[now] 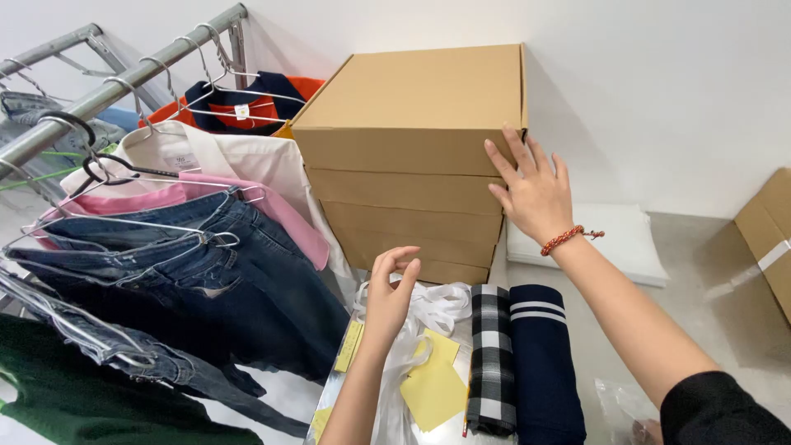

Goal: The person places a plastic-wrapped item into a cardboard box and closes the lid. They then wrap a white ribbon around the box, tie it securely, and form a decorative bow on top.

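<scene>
A stack of brown cardboard boxes (pixel 412 140) stands against the white wall. My right hand (pixel 531 188), with a red bead bracelet at the wrist, lies flat with spread fingers on the stack's right front corner, touching the top box. My left hand (pixel 390 292) hovers in front of the lowest boxes, fingers curled and apart, holding nothing. Below it lie clear plastic bags (pixel 428 317) with yellow paper slips (pixel 434 386), a folded black-and-white checked cloth (pixel 492 358) and a folded navy garment with white stripes (pixel 540 363).
A metal clothes rail (pixel 107 92) at left carries hangers with jeans (pixel 239 280), a pink top (pixel 272 206), a white shirt (pixel 247 156) and a navy-orange garment (pixel 247 103). A white padded pack (pixel 626 239) lies right of the boxes. Another cardboard box (pixel 770 239) sits at far right.
</scene>
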